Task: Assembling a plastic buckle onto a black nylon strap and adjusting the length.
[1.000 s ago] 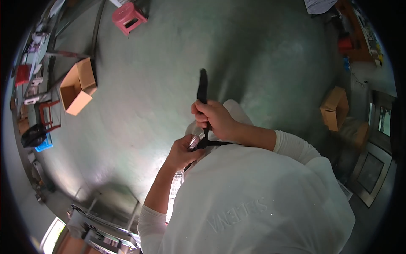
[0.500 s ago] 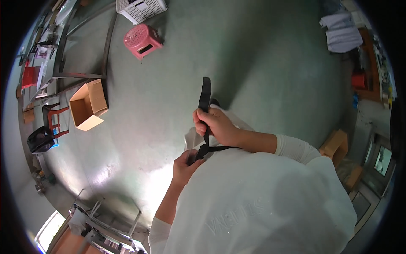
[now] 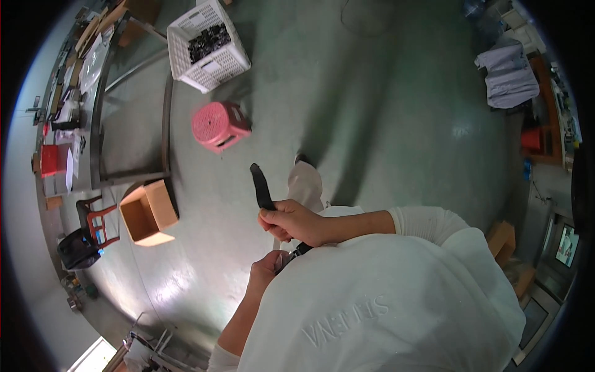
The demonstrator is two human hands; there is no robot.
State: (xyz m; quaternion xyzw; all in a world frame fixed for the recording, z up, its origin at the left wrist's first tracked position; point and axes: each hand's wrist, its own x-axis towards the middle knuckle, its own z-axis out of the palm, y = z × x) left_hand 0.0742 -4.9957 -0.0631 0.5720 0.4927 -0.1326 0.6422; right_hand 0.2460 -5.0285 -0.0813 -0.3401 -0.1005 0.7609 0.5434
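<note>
Presently, the right hand's (image 3: 294,222) grip wraps a black strap (image 3: 261,187), its free end jutting forward. Beside the shirt (image 3: 384,291), the left hand's (image 3: 265,266) grip pinches the strap's lower part.

You are wearing a white long-sleeved top (image 3: 403,282), and its fabric is bearing one line of lettering (image 3: 346,319): raised capitals, white on white, running along a slant and showing upside down in the head view. Beyond the pink stool (image 3: 214,126), the white plastic crate (image 3: 240,65) is carrying a pale rectangular patch (image 3: 212,67) on its slotted wall; any print there is staying too small for you to make out.
</note>
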